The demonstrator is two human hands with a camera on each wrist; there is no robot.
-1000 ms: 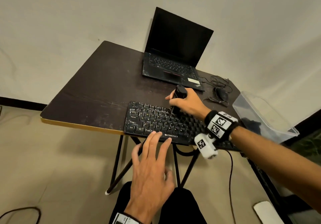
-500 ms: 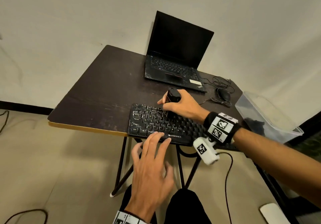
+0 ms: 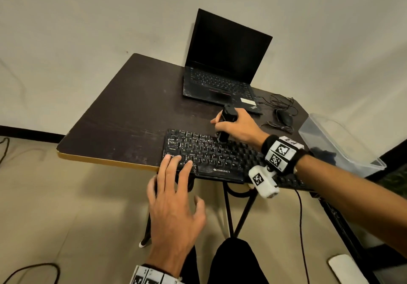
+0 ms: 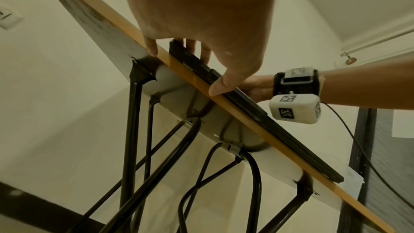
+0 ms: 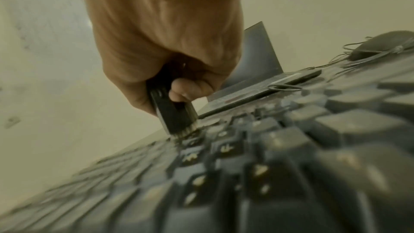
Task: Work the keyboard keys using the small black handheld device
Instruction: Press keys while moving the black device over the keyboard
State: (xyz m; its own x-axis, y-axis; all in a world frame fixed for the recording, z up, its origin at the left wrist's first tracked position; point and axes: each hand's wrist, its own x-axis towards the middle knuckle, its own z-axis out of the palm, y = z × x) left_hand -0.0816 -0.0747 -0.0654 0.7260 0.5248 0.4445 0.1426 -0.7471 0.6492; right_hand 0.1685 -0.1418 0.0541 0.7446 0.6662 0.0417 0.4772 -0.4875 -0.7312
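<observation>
1. The tabletop (image 3: 123, 116) fills the middle of the head view.
2. The keyboard (image 3: 211, 158) lies along its lower edge, at frame centre.
3. The laptop (image 3: 222, 74) stands above the keyboard, at the tabletop's upper edge.
4. The mouse (image 3: 284, 117) lies right of the laptop, amid its cable.
5. A bin (image 3: 343, 149) sits at the right edge, beside the tabletop.
6. The device (image 3: 226, 125) stands on the keyboard's upper rows.

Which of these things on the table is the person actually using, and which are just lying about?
In use:
keyboard
black device, gripped by the right hand
left hand, fingers resting on the keyboard's near corner

Lying about:
laptop
mouse
plastic tub
</observation>
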